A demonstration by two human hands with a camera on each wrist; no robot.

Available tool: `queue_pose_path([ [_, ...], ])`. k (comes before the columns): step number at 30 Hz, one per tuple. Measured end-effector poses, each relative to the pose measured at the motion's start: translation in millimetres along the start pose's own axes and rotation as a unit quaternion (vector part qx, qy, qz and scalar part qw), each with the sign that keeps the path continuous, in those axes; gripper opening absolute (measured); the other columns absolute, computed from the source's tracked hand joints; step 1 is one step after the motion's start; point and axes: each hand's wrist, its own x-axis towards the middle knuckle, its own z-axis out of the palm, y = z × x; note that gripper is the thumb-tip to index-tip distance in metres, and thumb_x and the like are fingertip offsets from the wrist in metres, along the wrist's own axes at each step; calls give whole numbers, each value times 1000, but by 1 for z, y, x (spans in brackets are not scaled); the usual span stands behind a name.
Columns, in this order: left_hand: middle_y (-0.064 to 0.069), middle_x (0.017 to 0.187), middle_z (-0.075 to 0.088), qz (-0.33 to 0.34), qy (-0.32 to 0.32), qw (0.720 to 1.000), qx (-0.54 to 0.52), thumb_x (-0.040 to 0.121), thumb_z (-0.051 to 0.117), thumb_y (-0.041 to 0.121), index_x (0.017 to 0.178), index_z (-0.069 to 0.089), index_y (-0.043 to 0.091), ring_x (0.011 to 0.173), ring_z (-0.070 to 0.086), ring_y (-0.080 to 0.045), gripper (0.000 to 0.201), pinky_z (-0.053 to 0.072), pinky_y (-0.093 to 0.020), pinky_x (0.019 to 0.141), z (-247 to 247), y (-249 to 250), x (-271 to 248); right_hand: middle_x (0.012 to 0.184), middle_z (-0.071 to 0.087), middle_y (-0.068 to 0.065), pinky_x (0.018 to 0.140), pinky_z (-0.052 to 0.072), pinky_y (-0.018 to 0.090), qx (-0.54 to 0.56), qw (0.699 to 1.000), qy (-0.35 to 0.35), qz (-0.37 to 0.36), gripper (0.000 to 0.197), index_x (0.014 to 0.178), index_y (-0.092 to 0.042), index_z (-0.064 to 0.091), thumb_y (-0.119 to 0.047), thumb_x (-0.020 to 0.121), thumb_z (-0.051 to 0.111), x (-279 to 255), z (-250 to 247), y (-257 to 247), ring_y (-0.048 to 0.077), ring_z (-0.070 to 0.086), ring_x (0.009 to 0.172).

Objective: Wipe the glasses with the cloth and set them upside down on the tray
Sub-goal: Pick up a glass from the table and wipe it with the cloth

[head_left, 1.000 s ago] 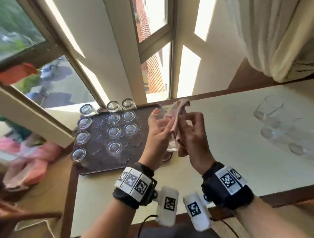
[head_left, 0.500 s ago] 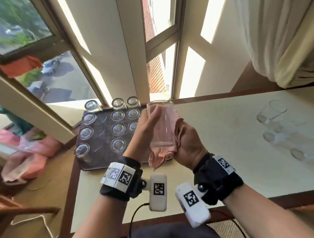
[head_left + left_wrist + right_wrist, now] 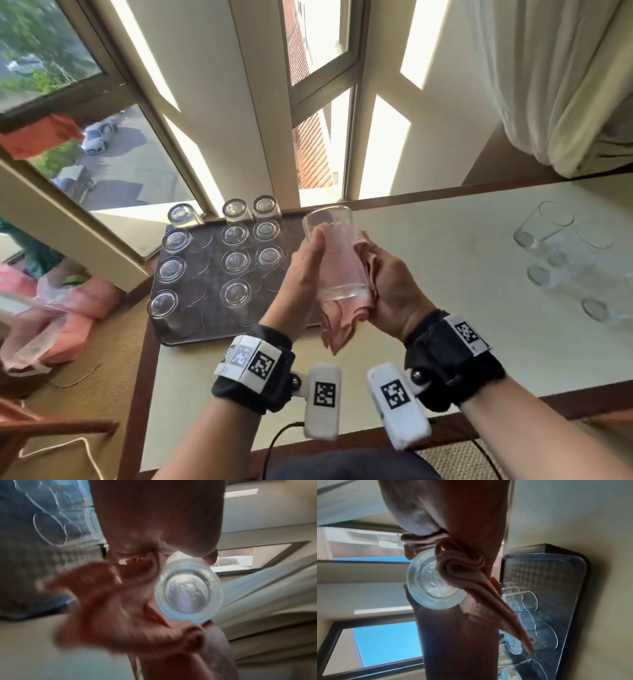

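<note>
Cream tabletop (image 3: pixel 445 260) by window. Dark tray (image 3: pixel 205 329) at left, upside-down glasses (image 3: pixel 236 260) in rows. Upright glasses (image 3: pixel 544 226) far right. Held glass (image 3: pixel 334 253) mouth up above tray's right edge: left hand (image 3: pixel 301 274) fingers curled round it, right hand (image 3: pixel 390 284) gripping pink cloth (image 3: pixel 346 315) against its side.

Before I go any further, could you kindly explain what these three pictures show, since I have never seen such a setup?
No machine here: a person works with bare hands, wearing one camera on the head and one on each wrist. The wide picture is the head view; the two close, blurry ones look along each hand from below. The left hand holds a clear glass upright, while the right hand presses a pink cloth around it. On the pale table a dark tray holds glasses already turned upside down. More glasses stand at the right.
</note>
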Motion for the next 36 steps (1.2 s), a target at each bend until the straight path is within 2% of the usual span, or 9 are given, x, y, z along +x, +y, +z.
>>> queue_pose_path([
  [5,1,116,60,34,18,998,50,103,52,30,158,14,9,90,68,7,70,54,-14,77,3,7,-1,141,54,15,92,57,34,-224,965,50,-130,41,145,-17,42,-31,108,30,2,1,9,32,57,127],
  [7,-1,132,58,53,38,995,76,98,60,43,159,3,18,109,64,3,86,55,-22,92,13,5,-6,147,50,4,99,53,34,-258,954,36,-149,47,154,-21,29,-29,108,31,2,6,13,20,54,131],
  [13,-29,130,57,24,22,999,-4,68,68,78,123,62,17,113,65,-32,82,58,-47,91,11,15,-8,102,74,10,78,61,36,-16,998,-24,-63,39,117,-14,62,-33,103,31,-16,6,-2,24,72,91],
  [17,-13,144,50,29,25,998,50,102,52,35,151,35,10,120,60,-22,57,56,-29,94,4,26,-5,134,61,4,90,58,44,-251,953,40,-163,41,141,-24,47,-39,105,34,-13,6,-3,25,63,118],
  [19,-3,138,53,28,30,997,66,100,55,41,155,19,14,111,63,-10,71,55,-19,83,11,28,-7,153,43,2,102,50,51,-352,916,37,-188,54,155,-28,27,-42,103,37,-9,3,4,23,50,135],
  [21,-4,134,58,38,44,995,81,85,62,62,152,25,16,111,64,-13,89,54,-28,89,19,22,-11,149,49,6,98,54,47,-283,943,20,-175,53,154,-24,28,-40,104,37,-9,4,8,24,55,130],
  [25,-6,105,70,-15,-14,1000,-22,97,48,53,125,61,8,89,69,-17,55,57,-30,73,15,21,-13,117,69,13,88,58,45,-12,998,-13,-61,49,129,-13,57,-40,93,39,-21,0,2,29,68,105],
  [31,-6,130,65,20,71,993,87,82,56,73,140,39,16,113,67,-22,83,57,-45,94,26,18,-15,132,61,13,87,59,42,-223,961,48,-156,43,143,-18,42,-36,105,32,-14,8,0,29,65,116],
  [36,-19,126,66,19,53,998,12,92,43,68,129,59,11,111,68,-29,70,56,-49,95,28,21,-18,110,72,11,72,62,36,-61,995,-6,-75,41,128,-14,57,-35,106,29,-21,11,-7,25,72,94],
])
